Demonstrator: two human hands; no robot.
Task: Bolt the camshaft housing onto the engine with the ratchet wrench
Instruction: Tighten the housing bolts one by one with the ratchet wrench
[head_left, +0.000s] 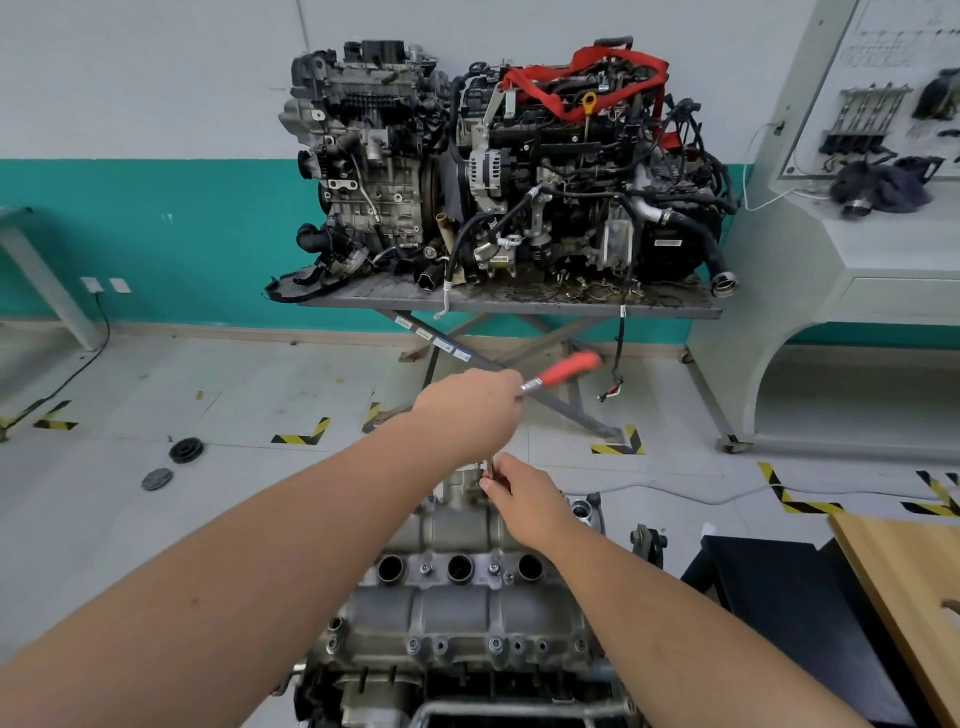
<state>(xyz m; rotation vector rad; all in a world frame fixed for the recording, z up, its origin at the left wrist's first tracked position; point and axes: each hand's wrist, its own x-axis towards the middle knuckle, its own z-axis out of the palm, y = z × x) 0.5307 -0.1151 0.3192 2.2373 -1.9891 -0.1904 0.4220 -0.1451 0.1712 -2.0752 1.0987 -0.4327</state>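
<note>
The left hand (470, 410) grips the wrench (563, 370); its red handle sticks out right. Just below, the right hand (524, 491) pinches the shaft over the housing (441, 540). Two engines (509, 166) sit on a worktop (670, 310) far beyond both hands.

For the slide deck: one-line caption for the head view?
Left hand swings the red-handled ratchet while right hand steadies its extension on the camshaft housing.

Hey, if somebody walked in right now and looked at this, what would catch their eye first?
Probably the red strap draped over the right one of two engines on the metal stand against the far wall. Next, the ratchet wrench with its orange-red handle, gripped by the left hand at centre. Just below, the right hand pinches the tool's shaft at the far end of the camshaft housing.
</note>
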